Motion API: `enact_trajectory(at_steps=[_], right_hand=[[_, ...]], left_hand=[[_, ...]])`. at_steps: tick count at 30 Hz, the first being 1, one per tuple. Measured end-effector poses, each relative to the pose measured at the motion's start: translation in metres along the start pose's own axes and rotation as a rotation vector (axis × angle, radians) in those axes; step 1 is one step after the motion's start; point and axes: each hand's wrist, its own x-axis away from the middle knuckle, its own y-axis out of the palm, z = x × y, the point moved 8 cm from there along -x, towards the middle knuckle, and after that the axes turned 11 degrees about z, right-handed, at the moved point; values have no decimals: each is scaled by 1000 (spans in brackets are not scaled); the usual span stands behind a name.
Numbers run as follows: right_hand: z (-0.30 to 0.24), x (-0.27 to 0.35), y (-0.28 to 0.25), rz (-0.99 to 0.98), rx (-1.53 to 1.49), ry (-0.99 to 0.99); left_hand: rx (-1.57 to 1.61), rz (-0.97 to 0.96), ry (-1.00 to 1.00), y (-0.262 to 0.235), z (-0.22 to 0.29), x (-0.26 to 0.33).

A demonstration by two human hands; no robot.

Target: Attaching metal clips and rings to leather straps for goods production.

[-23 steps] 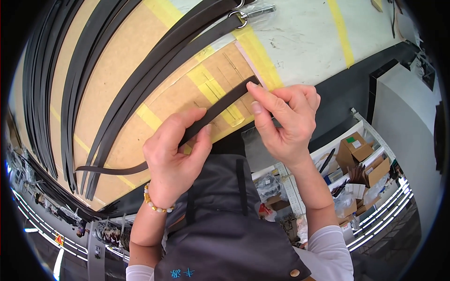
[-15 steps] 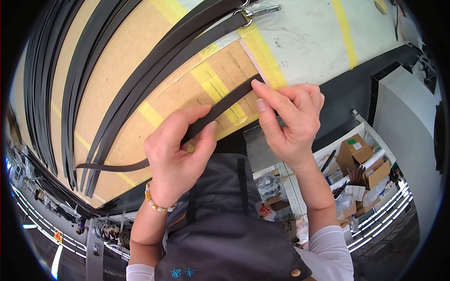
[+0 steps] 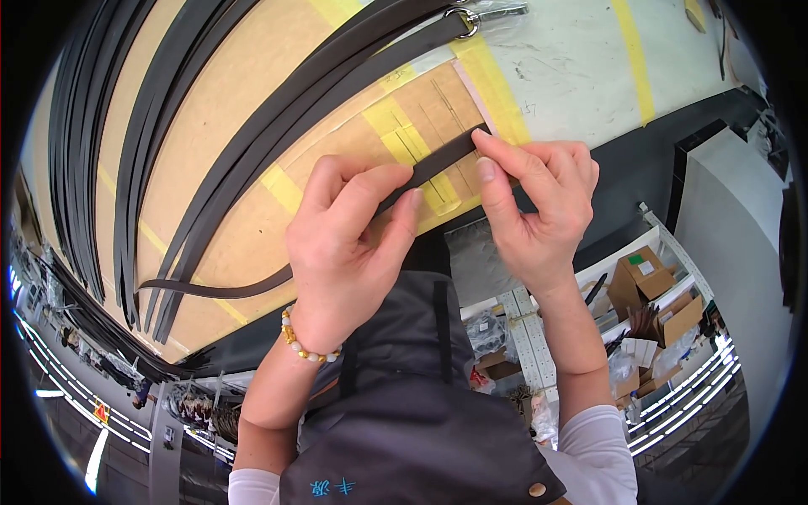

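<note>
A narrow dark brown strap (image 3: 444, 160) runs slantwise over a tan work board (image 3: 240, 252) marked with thin lines and yellow tape. My left hand (image 3: 341, 223), a beaded bracelet at its wrist, grips the strap between thumb and fingers. At the strap's right end, my right hand (image 3: 543, 198) pinches it by the tip, near a pale strip beside the yellow tape. Past my left hand, the strap's tail trails leftward in a curve, crossing the ends of other straps. Part of the strap is hidden behind my left hand.
Several longer dark straps (image 3: 252, 143) lie beyond my hands, one ending in a metal ring (image 3: 462, 23). More strap bundles (image 3: 80, 160) lie at far left. To the lower right, open cardboard boxes (image 3: 641, 278) and plastic bags sit on a shelf below table height.
My left hand has slid slightly up and right along the strap, closer to my right hand. My right hand stays at the strap's tip. The whole view has shifted a little.
</note>
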Motion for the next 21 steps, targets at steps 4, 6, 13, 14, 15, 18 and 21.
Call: enact_trajectory(at_steps=[4, 6, 13, 14, 15, 18, 21], right_hand=[[-1, 0, 0, 10, -13, 16], [-1, 1, 1, 10, -17, 23], [-1, 0, -1, 20, -13, 18], [-1, 0, -1, 21, -14, 22], [-1, 0, 0, 21, -17, 20], [-2, 0, 0, 24, -14, 22], [-2, 0, -1, 36, -6, 5]], left_hand=[[-59, 46, 98, 3, 0, 2], [-79, 60, 117, 4, 2, 2], [-138, 74, 157, 4, 8, 2], [-152, 67, 164, 4, 9, 2], [-154, 70, 165, 4, 8, 2], [-149, 79, 181, 4, 7, 3], [-133, 92, 195, 2, 8, 3]])
